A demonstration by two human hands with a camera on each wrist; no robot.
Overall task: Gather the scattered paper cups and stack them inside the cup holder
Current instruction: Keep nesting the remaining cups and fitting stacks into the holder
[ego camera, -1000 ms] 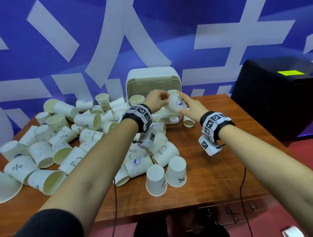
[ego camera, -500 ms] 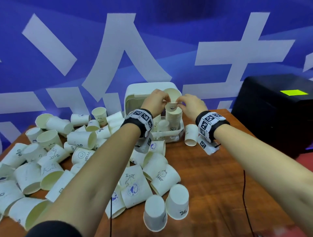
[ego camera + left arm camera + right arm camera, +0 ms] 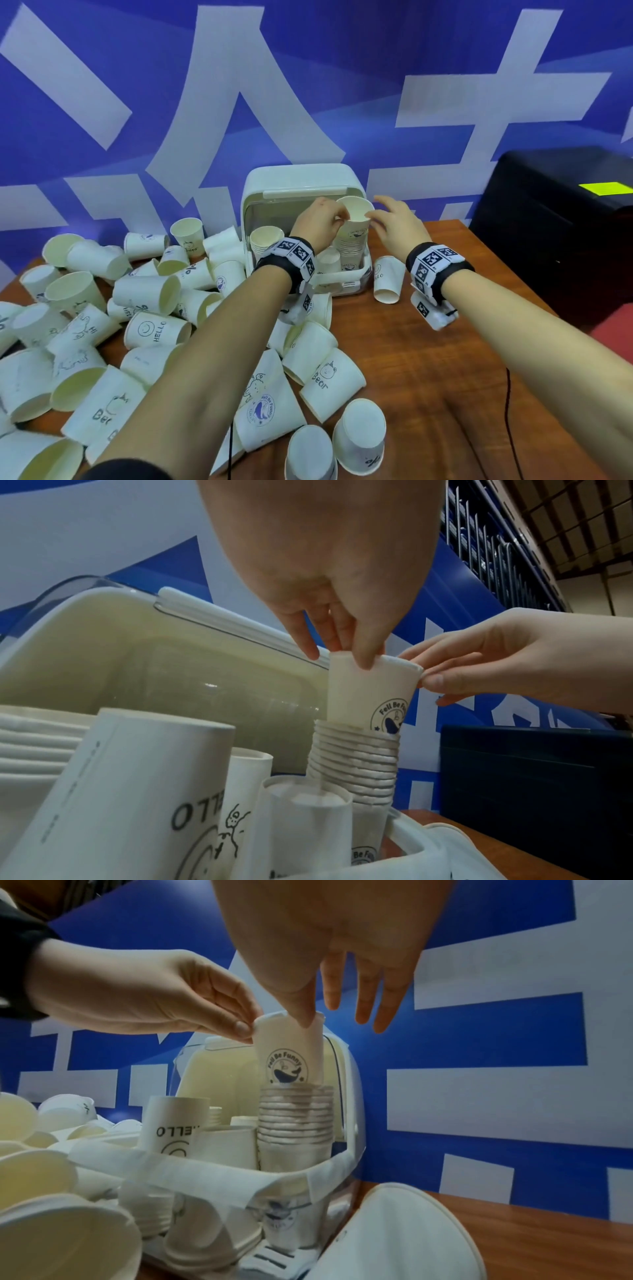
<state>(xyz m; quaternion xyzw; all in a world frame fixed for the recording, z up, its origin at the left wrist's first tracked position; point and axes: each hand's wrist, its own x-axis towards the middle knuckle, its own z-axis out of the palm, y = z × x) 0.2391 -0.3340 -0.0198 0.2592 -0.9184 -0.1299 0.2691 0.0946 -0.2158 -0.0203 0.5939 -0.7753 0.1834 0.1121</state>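
The white cup holder (image 3: 301,185) stands at the back of the wooden table (image 3: 428,359) with its lid up. A tall stack of cups (image 3: 356,758) rises from its right side. One paper cup (image 3: 356,219) with a whale print sits upright with its base in the top of that stack (image 3: 294,1115). My left hand (image 3: 337,217) pinches the cup's left rim. My right hand (image 3: 371,216) pinches the right rim with thumb and forefinger, its other fingers (image 3: 369,1001) straight. The same cup (image 3: 291,1056) shows between both hands in the wrist views.
Several loose cups (image 3: 147,291) lie heaped over the table's left half. One cup (image 3: 387,277) lies just right of the holder and two upside-down cups (image 3: 359,435) stand near the front. A shorter stack (image 3: 265,240) fills the holder's left side. A black box (image 3: 555,222) stands at right.
The cup was held tilted above the stack; now it stands upright with its base inside the stack's top. Both hands stay on its rim, and the right hand's fingers have spread.
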